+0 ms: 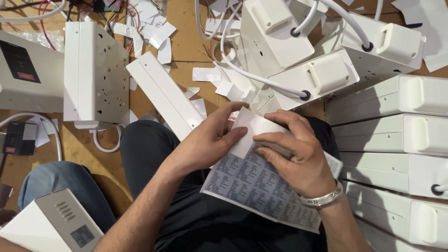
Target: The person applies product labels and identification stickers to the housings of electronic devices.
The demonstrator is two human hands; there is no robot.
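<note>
We pinch white label (249, 133) with left hand (205, 142) fingers; right hand (298, 156) fingers pressed flat on printed sticker sheet (261, 186), lap-held.

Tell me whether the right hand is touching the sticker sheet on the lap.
Touching. The head view shows the right hand lying flat on the sticker sheet, fingers pressed on its printed face, while the left hand pinches the sheet's blank top edge.

Both forearms extend forward and converge over the lap. The left hand (212, 140) is palm-inward, fingers curled, thumb extended toward the right hand (294, 156). The right hand is palm-down, fingers spread and flexed, fingertips pressing downward. A metal bracelet (322, 198) encircles the right wrist.
</note>
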